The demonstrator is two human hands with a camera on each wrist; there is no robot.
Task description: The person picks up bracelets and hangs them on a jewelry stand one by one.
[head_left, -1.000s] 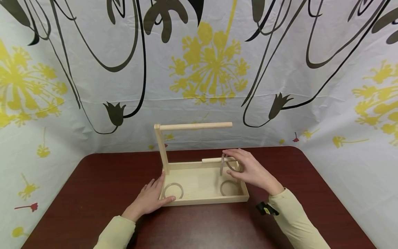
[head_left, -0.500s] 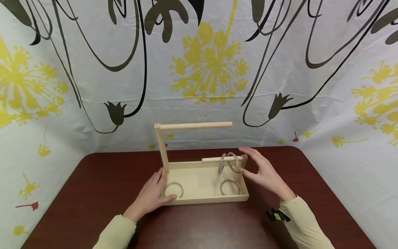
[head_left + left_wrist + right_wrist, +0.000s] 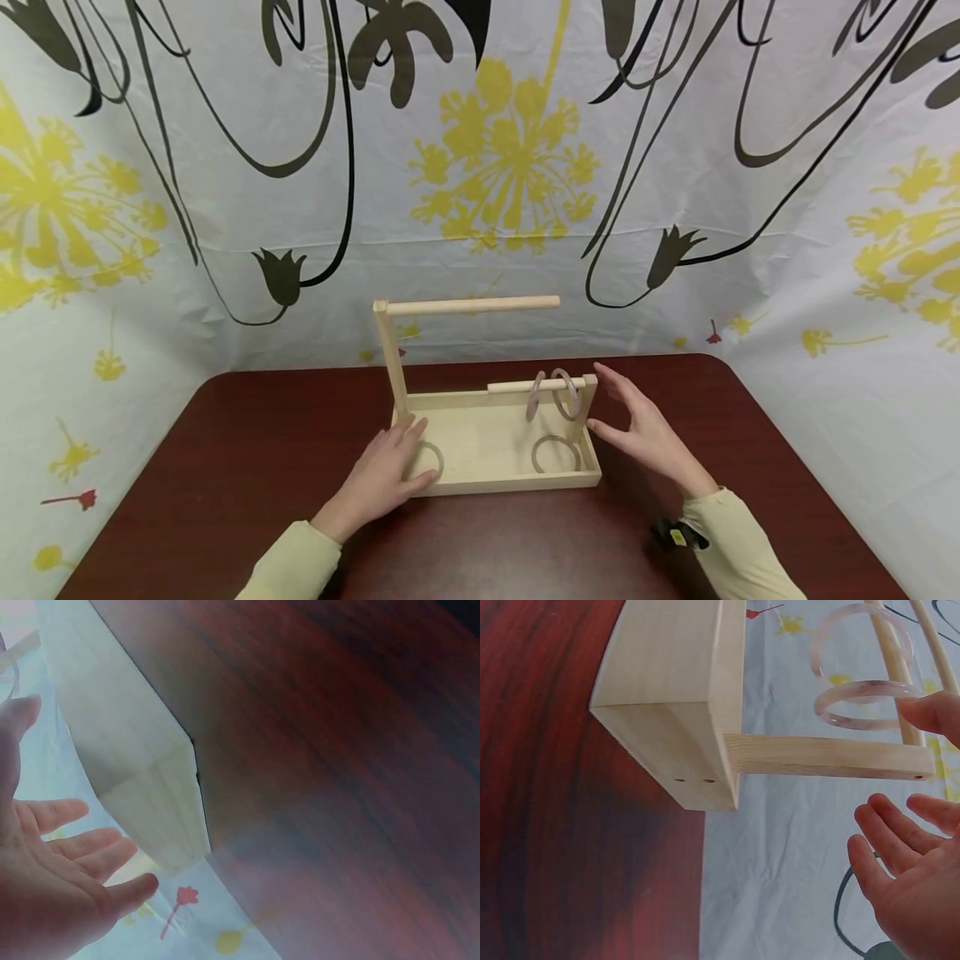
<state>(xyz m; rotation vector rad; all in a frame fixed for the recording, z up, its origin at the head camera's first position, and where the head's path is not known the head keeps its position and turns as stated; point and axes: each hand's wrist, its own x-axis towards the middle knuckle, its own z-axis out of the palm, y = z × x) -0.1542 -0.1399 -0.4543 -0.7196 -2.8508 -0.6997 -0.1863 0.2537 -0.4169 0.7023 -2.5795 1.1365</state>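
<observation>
Two rings [image 3: 534,400] are threaded on the short rod [image 3: 512,387], near its post [image 3: 817,755] and above the wooden tray [image 3: 510,483]. Two more rings [image 3: 534,454] are laid in the tray, one near each end (the left ring [image 3: 442,463] is partly hidden by the left hand [image 3: 384,471]). Its fingers are loosely extended; whether the tray is touched cannot be told. Beside the post, the right hand [image 3: 651,432] is held with fingers spread and nothing gripped.

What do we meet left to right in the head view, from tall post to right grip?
Tall post, partly covered ring lying at left in the tray, left hanging ring, right hanging ring, short post, right grip. Other lying ring left out: overlaps the hanging ones' span.
</observation>
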